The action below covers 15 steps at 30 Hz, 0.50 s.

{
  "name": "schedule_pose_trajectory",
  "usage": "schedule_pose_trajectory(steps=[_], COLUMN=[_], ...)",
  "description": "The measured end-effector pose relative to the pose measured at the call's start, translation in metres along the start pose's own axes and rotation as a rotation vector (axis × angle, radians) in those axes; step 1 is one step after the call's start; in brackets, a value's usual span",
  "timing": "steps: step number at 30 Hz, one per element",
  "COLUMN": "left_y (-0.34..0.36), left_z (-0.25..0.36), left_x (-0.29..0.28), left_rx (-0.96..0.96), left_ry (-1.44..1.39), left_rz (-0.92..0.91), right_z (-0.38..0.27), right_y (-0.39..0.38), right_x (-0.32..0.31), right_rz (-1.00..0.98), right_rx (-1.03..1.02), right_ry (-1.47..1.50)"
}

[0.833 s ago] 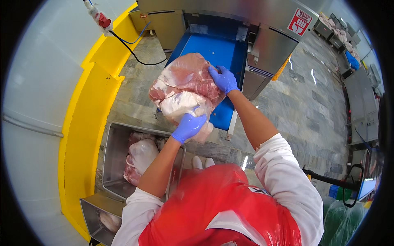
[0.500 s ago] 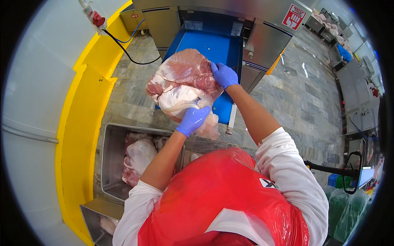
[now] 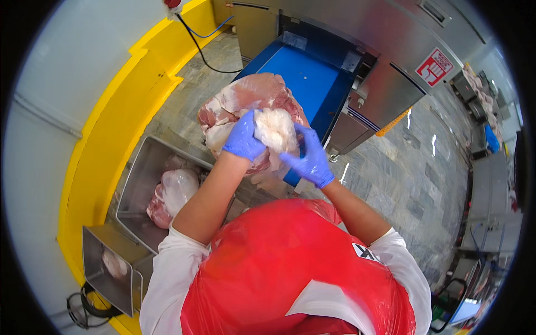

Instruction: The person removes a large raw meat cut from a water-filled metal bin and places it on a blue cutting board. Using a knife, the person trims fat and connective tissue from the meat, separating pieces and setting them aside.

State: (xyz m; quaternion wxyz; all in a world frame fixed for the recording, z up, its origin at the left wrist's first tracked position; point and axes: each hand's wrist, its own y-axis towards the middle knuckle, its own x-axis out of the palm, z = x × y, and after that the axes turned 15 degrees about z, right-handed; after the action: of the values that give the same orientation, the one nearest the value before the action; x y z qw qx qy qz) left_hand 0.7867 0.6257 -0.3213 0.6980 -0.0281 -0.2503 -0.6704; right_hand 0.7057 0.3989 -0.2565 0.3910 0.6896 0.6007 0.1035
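Note:
A large cut of raw meat [image 3: 262, 86], red with white fat, rests at the near end of a blue conveyor belt [image 3: 304, 78] and overhangs its left edge. My left hand [image 3: 244, 137], in a purple glove, is closed on a pale lumpy fatty piece [image 3: 276, 129] in front of the meat. Whether this piece is still joined to the cut cannot be made out. On the other side of it is my right hand [image 3: 311, 159], also gloved, with thumb and fingers spread around the piece's right side.
A metal bin [image 3: 131, 192] with more meat [image 3: 177, 190] stands at lower left, beside a smaller metal container [image 3: 95, 268]. A yellow barrier [image 3: 106, 134] runs along the left wall. Steel machine housing [image 3: 346, 33] surrounds the belt's far end; a black cable [image 3: 204, 58] hangs nearby.
My left hand has risen from the meat's lower edge, bringing up the pale fatty piece. My right hand has left the meat's right side and come down near that piece. The view has shifted.

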Motion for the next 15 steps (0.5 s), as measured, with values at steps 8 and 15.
schedule_pose_trajectory(steps=[8, 15], left_y=[0.01, -0.001], left_z=[0.098, 0.139], left_x=[0.034, 0.049], left_rx=[-0.614, -0.618], left_ry=[-0.519, -0.325], left_rz=[0.293, 0.402], right_z=[0.018, 0.016], right_y=[0.072, 0.173], right_x=[0.003, 0.055], right_rz=[-0.066, -0.174], right_rx=[0.245, -0.073], right_ry=[0.216, 0.224])
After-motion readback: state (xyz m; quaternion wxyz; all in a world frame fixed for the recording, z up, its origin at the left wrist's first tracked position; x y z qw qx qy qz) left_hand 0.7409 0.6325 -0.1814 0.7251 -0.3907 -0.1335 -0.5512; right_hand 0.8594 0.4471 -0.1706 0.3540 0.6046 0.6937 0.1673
